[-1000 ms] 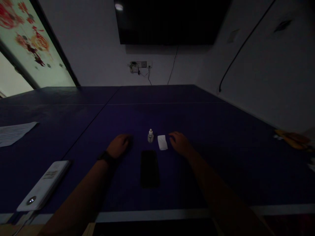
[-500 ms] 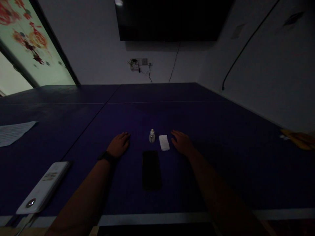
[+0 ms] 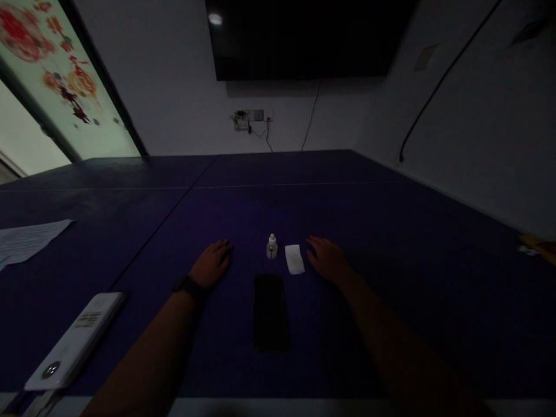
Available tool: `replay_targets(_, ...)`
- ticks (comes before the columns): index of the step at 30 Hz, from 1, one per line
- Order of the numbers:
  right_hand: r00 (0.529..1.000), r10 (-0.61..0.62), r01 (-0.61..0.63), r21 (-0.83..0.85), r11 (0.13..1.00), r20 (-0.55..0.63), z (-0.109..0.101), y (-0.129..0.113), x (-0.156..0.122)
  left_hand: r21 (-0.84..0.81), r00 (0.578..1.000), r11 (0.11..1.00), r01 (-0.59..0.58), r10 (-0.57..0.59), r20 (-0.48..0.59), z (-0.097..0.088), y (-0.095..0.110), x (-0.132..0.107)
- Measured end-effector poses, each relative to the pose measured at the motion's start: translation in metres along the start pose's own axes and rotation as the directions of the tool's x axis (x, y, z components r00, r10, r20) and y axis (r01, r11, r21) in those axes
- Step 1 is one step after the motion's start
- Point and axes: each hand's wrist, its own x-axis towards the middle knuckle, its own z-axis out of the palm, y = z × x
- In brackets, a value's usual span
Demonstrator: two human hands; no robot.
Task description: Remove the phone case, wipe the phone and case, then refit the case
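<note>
Palm down on the dark blue table [image 3: 243, 214] rests my left hand [image 3: 211, 263], its fingers stretched out and holding nothing. My right hand [image 3: 326, 259] lies flat too, fingers extended, just right of a folded white tissue or cloth [image 3: 295, 259] and apart from it. Between the hands stands a small clear bottle with a white cap [image 3: 271, 247], upright. A dark smartphone [image 3: 270, 313] lies screen up nearer to me, below the bottle and the white piece.
A white power bank [image 3: 76, 341] with a cable lies at the lower left. Printed paper sheets [image 3: 30, 240] are at the left, and something yellow [image 3: 541, 248] sits at the far right edge. A wall screen [image 3: 308, 40] and sockets [image 3: 252, 117] are behind the table.
The whole view has shifted slightly, with everything sitting a little lower and further right. Both hands and the objects on the table keep their places relative to each other.
</note>
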Motion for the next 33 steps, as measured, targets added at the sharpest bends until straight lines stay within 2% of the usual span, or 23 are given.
replay_targets(4, 0.999, -0.001, 0.002, 0.037, 0.999, -0.04, -0.007, -0.004, -0.001, -0.041, 1.0, 0.999, -0.004, 0.004, -0.012, -0.003, 0.006, -0.004)
replay_targets(8, 0.995, -0.066, 0.073, 0.093, 0.993, -0.075, -0.028, -0.024, -0.013, -0.09, 0.999, 0.996, -0.029, 0.026, -0.033, -0.01, 0.022, -0.011)
replay_targets(11, 0.972, -0.234, 0.235, 0.175, 0.956, -0.024, -0.043, -0.053, -0.036, -0.118, 0.997, 0.991, -0.069, 0.066, -0.03, -0.014, 0.039, -0.015)
replay_targets(13, 0.905, -0.415, 0.363, 0.336, 0.869, 0.093, -0.046, -0.073, -0.054, -0.131, 0.996, 0.987, -0.094, 0.093, -0.016, -0.014, 0.049, -0.017)
replay_targets(16, 0.843, -0.464, 0.345, 0.389, 0.854, 0.272, -0.042, -0.096, -0.073, -0.152, 0.992, 0.981, -0.124, 0.126, 0.009, -0.015, 0.062, -0.019)
replay_targets(19, 0.8, -0.449, 0.296, 0.39, 0.872, 0.398, -0.036, -0.105, -0.078, -0.207, 0.988, 0.968, -0.139, 0.151, 0.043, -0.017, 0.071, -0.02)
replay_targets(23, 0.8, -0.452, 0.273, 0.432, 0.86, 0.394, -0.033, -0.105, -0.075, -0.408, 0.99, 0.91, -0.072, 0.116, 0.085, -0.017, 0.082, -0.021)
replay_targets(26, 0.82, -0.459, 0.272, 0.472, 0.839, 0.343, -0.03, -0.104, -0.075, -0.501, 0.998, 0.864, 0.041, -0.007, 0.07, -0.015, 0.091, -0.023)
replay_targets(27, 0.829, -0.458, 0.276, 0.479, 0.834, 0.321, -0.028, -0.104, -0.075, -0.568, 0.995, 0.817, 0.1, -0.074, 0.069, -0.014, 0.095, -0.024)
replay_targets(28, 0.84, -0.458, 0.285, 0.481, 0.829, 0.291, -0.027, -0.105, -0.075, -0.665, 0.984, 0.727, 0.173, -0.154, 0.087, -0.014, 0.099, -0.026)
replay_targets(29, 0.852, -0.459, 0.301, 0.48, 0.824, 0.253, -0.026, -0.106, -0.075, -0.783, 0.966, 0.577, 0.234, -0.226, 0.122, -0.013, 0.105, -0.028)
replay_targets(30, 0.862, -0.461, 0.321, 0.476, 0.819, 0.211, -0.025, -0.107, -0.075, -0.891, 0.947, 0.364, 0.272, -0.267, 0.18, -0.013, 0.111, -0.029)
replay_targets(31, 0.87, -0.464, 0.344, 0.468, 0.814, 0.166, -0.024, -0.108, -0.076, -0.944, 0.927, 0.144, 0.298, -0.278, 0.25, -0.013, 0.118, -0.031)
replay_targets(32, 0.874, -0.47, 0.369, 0.459, 0.808, 0.124, -0.024, -0.109, -0.076, -0.956, 0.908, -0.038, 0.292, -0.302, 0.29, -0.013, 0.125, -0.033)
replay_targets(33, 0.874, -0.479, 0.392, 0.456, 0.799, 0.087, -0.024, -0.11, -0.076, -0.95, 0.895, -0.163, 0.265, -0.326, 0.305, -0.014, 0.132, -0.035)
